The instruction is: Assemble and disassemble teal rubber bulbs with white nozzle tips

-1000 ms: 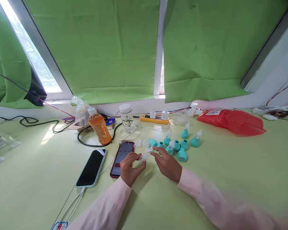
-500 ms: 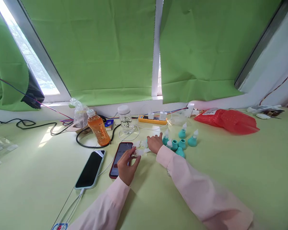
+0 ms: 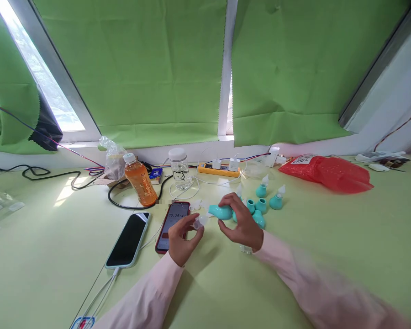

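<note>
Between thumb and fingers of my left hand (image 3: 185, 237) is a small clear plastic nozzle (image 3: 200, 222), held just above the table. My right hand (image 3: 241, 221) grips a teal rubber squeeze bulb (image 3: 220, 212) lying sideways, its narrow neck pointing left at the nozzle. A small gap seems to separate the two parts. Several loose clear plastic pieces (image 3: 196, 204) lie behind my left hand. Right of my right hand stand bare teal bulbs (image 3: 260, 205) and bulbs fitted with clear tips (image 3: 276, 199); my fingers partly hide some of them.
A phone showing a timer (image 3: 174, 224) lies by my left hand, with a charging phone (image 3: 128, 240) further left. Behind stand an orange drink bottle (image 3: 140, 180), a clear jar (image 3: 180, 170) and a yellow power strip (image 3: 219, 170). A red plastic bag (image 3: 329, 173) lies right; black cable (image 3: 123, 209) curls left.
My right hand has drawn back from the bulb group with a teal bulb and turned its neck leftward. My left hand stays nearly in place, still pinching the clear nozzle.
</note>
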`<action>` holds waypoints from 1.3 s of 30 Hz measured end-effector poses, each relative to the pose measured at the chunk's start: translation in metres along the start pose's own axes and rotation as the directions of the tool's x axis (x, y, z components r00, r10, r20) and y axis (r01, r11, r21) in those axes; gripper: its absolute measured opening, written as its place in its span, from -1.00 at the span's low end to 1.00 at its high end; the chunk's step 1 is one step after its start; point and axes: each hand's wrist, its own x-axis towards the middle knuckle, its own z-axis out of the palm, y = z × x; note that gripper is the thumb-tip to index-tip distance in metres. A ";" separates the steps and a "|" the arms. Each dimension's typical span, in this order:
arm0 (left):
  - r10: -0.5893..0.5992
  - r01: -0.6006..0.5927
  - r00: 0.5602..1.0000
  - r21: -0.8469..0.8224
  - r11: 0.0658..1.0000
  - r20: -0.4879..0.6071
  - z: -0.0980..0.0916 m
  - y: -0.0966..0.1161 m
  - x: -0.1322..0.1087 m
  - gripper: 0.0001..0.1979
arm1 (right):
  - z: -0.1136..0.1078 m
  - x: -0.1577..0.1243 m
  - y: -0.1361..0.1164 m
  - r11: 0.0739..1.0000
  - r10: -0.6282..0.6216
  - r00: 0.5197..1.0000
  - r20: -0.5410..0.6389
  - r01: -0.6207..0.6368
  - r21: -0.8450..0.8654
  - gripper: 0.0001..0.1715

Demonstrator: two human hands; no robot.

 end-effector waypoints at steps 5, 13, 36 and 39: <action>-0.097 0.151 0.964 -0.212 0.966 0.246 -0.001 0.009 0.001 -0.65 | -0.013 -0.013 0.007 0.902 0.126 0.980 0.157 -0.179 0.394 -0.66; -0.198 0.289 0.887 -0.168 0.942 0.417 -0.006 0.001 0.008 -0.64 | -0.017 -0.014 0.025 0.728 0.247 0.913 0.324 -0.396 0.560 -0.53; 0.180 -0.304 0.894 0.259 0.917 0.411 -0.003 -0.001 0.004 -0.74 | -0.008 -0.012 0.034 0.424 0.483 0.656 0.581 -0.755 0.500 -0.42; 0.263 -0.422 0.860 0.319 0.849 0.437 -0.001 -0.003 0.000 -0.73 | -0.013 -0.010 0.034 0.433 0.471 0.623 0.625 -0.780 0.451 -0.43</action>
